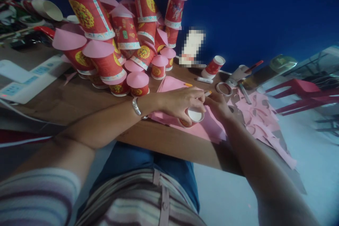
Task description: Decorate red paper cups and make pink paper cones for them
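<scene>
Fingers of the left hand [181,103] curl round a red-patterned paper cup [185,123], gripping it white end up on the pink paper sheets [212,127]; the right hand [218,107] pinches what looks like a pencil [208,93] just beside it. Should the left grip ease, the cup could skid, since the sheets seem loose. With the pencil so near the left fingers, a slip might jab them. Farther out, a silver bracelet [136,106] sits near a small cone-topped cup tower [138,83]; a careless forearm could topple it, and the tall stacked towers [88,14] behind look top-heavy. Rightward, brushing the curled paper scraps [255,113] might send some off the table [169,148]
</scene>
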{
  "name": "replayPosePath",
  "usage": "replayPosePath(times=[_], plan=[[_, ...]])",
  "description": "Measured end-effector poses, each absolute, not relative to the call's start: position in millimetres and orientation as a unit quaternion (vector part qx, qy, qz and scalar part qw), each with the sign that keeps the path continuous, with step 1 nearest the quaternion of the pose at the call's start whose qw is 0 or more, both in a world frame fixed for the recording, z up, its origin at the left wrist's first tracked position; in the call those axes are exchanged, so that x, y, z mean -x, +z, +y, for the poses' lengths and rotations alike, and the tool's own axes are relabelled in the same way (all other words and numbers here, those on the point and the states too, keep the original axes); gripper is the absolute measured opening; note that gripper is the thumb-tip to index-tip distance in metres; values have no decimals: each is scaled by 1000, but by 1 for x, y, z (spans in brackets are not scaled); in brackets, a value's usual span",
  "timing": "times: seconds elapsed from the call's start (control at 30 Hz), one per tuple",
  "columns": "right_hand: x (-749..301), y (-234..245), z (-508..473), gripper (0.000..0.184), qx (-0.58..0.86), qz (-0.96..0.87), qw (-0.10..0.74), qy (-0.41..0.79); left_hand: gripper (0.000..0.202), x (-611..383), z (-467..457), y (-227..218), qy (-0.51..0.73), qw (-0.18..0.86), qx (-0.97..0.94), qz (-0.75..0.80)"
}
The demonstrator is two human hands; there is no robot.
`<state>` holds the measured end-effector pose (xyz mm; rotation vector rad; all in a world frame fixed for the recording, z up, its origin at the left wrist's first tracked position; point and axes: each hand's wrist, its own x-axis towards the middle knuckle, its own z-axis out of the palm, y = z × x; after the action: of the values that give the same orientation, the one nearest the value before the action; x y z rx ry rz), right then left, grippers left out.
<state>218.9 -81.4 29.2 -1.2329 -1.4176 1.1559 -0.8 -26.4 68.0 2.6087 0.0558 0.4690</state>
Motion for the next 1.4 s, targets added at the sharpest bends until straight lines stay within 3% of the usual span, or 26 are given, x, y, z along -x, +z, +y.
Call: replayPosePath(times=[0.27, 0.77, 1.4], plan=[[-208, 43, -64, 25, 468, -669, 358, 454, 35, 0, -26, 68, 174, 229, -958, 12], [-201, 47, -44, 24, 434, -736, 297, 426, 34, 1, -27, 70, 166, 242, -956, 22], [-231, 32, -89, 38, 516, -612, 399, 448, 37, 1, -29, 71, 174, 252, -952, 19]])
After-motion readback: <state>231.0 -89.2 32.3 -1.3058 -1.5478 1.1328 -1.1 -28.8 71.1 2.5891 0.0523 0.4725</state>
